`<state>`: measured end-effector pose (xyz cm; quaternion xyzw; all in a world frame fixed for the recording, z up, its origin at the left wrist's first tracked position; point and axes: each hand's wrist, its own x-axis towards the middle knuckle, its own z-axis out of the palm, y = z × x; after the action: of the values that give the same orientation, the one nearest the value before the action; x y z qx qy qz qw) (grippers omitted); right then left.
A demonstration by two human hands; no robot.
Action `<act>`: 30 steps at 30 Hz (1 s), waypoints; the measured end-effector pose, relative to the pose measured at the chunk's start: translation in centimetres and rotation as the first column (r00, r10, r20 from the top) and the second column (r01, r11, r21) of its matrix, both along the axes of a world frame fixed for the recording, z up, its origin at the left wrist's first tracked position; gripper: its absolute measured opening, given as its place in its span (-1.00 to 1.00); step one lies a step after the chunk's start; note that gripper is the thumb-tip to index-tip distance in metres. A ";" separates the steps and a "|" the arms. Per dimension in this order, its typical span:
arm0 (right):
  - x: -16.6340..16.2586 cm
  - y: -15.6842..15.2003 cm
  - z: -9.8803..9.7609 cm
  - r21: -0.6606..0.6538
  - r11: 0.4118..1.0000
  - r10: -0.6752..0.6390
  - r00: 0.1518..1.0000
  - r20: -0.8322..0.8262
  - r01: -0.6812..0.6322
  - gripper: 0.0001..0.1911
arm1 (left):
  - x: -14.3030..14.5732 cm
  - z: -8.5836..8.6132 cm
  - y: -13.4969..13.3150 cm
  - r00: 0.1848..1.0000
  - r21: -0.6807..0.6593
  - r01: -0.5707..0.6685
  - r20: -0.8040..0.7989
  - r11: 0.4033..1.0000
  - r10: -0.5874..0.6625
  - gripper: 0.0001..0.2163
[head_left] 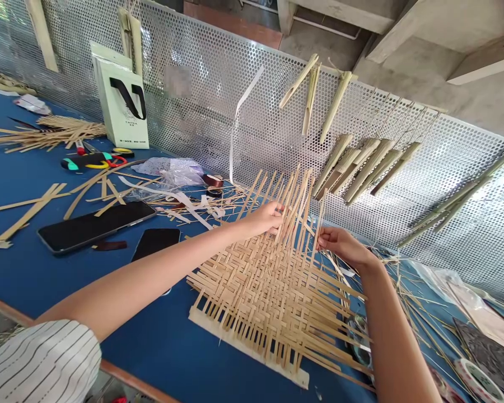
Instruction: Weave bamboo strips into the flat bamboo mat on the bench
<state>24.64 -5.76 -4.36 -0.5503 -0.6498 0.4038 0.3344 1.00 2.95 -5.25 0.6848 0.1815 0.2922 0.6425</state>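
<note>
A woven mat of pale bamboo strips (273, 296) lies on the blue table (33, 274), its far strips standing up loose. My left hand (269, 217) is closed around several of these upright strips at the mat's far edge. My right hand (338, 243) pinches a single upright strip just to the right of them. Both forearms reach over the mat from the near side.
Two dark phones (94, 226) lie left of the mat. Loose bamboo strips (46, 134), scissors (90, 161), tape rolls (213, 182) and a pale paper bag (124, 98) sit further left. A perforated metal screen (403, 184) with hung bamboo bundles backs the table. Another tape roll (476, 380) lies right.
</note>
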 end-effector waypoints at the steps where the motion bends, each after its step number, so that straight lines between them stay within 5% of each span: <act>1: -0.2 -0.1 0.2 0.003 1.000 -0.001 1.000 -0.003 0.001 -0.79 | 0.0 -0.1 0.0 1.000 0.011 -0.002 0.012 1.000 0.002 -0.73; 7: -1.4 -1.0 1.8 0.001 1.000 -0.004 0.999 -0.037 0.004 -0.80 | 0.1 0.0 -0.6 0.996 0.093 -0.084 0.038 0.992 0.081 -0.87; 20: -1.6 -1.7 3.0 -0.063 0.994 -0.101 0.988 -0.115 0.094 -0.81 | 0.2 -0.5 -0.9 0.986 0.137 -0.157 -0.036 0.978 0.163 -0.78; 30: -1.4 -1.5 2.9 -0.096 0.984 -0.159 0.983 -0.089 0.150 -0.78 | 0.0 -0.3 -1.1 0.993 0.143 -0.115 0.032 0.983 0.111 -0.78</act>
<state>23.23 -7.26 -1.48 -0.5932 -0.5695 0.4314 0.3710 1.01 1.82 -5.51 0.7146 0.1906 0.3488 0.5757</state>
